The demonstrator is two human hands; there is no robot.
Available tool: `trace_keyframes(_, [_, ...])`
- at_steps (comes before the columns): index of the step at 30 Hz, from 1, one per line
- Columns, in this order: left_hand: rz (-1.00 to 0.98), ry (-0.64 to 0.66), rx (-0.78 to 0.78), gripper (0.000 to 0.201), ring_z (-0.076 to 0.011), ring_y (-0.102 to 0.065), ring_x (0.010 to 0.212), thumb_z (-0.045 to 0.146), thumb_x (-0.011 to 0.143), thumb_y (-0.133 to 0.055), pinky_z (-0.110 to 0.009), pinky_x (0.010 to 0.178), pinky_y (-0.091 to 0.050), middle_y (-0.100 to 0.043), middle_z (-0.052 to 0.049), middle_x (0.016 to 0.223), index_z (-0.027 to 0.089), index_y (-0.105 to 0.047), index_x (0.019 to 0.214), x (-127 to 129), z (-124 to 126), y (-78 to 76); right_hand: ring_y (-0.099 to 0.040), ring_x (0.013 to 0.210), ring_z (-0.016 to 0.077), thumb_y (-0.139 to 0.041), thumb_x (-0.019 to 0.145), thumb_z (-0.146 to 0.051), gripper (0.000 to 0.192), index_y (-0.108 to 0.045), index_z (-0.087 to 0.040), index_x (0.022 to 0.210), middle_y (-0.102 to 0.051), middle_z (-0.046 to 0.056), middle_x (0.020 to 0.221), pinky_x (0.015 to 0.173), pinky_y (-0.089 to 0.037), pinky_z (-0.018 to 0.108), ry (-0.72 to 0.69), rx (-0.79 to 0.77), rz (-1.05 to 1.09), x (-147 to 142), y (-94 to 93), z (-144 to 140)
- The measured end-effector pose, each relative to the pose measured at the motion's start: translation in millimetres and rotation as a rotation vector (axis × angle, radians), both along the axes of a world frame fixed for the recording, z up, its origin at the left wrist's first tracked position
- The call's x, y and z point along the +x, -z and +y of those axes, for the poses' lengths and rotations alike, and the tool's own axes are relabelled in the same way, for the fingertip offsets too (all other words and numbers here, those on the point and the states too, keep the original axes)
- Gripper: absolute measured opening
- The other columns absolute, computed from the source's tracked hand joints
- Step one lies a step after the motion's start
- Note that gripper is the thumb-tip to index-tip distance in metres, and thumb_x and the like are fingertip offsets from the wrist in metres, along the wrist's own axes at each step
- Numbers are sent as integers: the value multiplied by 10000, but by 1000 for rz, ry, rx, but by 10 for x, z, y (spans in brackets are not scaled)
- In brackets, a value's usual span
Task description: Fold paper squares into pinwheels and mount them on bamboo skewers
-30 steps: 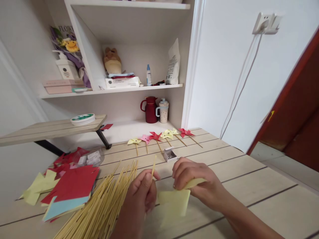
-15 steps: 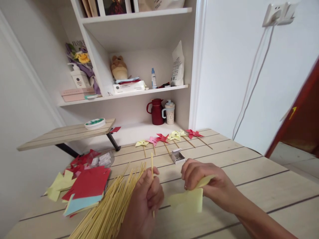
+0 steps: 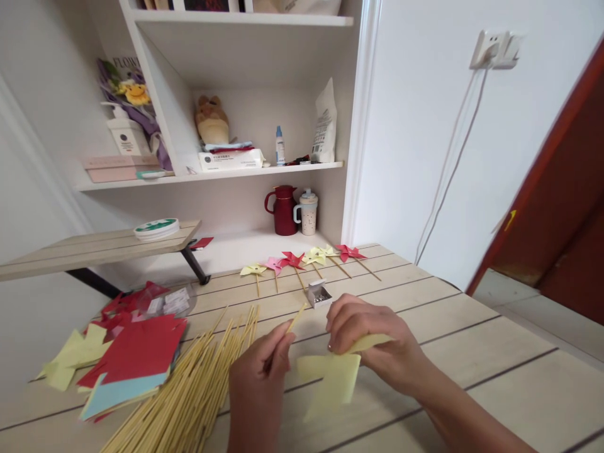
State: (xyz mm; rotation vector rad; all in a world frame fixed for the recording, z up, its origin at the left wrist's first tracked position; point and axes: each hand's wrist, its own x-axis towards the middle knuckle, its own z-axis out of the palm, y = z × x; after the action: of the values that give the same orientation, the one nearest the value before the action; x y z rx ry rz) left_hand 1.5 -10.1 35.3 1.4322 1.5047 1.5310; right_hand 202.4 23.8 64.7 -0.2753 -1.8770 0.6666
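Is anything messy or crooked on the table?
Nothing is broken or spilled. The paper sheets lie in a loose, uneven heap, and the sticks are fanned out, not bundled. The finished pinwheels sit in a neat row.

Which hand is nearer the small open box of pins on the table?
Right. The right hand sits just in front of the box of pins; the left hand, pinching a stick, is farther back and to its left.
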Motion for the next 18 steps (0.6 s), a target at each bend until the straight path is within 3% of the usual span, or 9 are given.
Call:
trace_keyframes(6, [4,5,38,239,-184,-583,595,409,711,-758,-268,610,-481,-709,-22,690,279,-816,903,-8,-16,9,-636,779,218,-656,896,-260,111,-763,-254,924,-716,56,766,742,-522,398,3,5,-14,-7,15,5])
trace_keyframes(11, [-58,91,13,346,-156,-450,506,511,765,-686,-256,503,-365,-511,10,509,239,-806,942,34,-65,-26,-626,769,211,-647,904,-256,113,-758,-245,928,-720,60,764,753,-517,407,32,15,20,-25,3,-1])
trace_keyframes(18, [-223,180,-34,433,-110,-288,480,601,785,-639,-232,467,-230,-355,52,513,202,-744,917,98,-69,-59,-624,766,208,-656,899,-243,105,-757,-248,927,-724,57,763,748,-513,407,37,19,24,-21,5,-1])
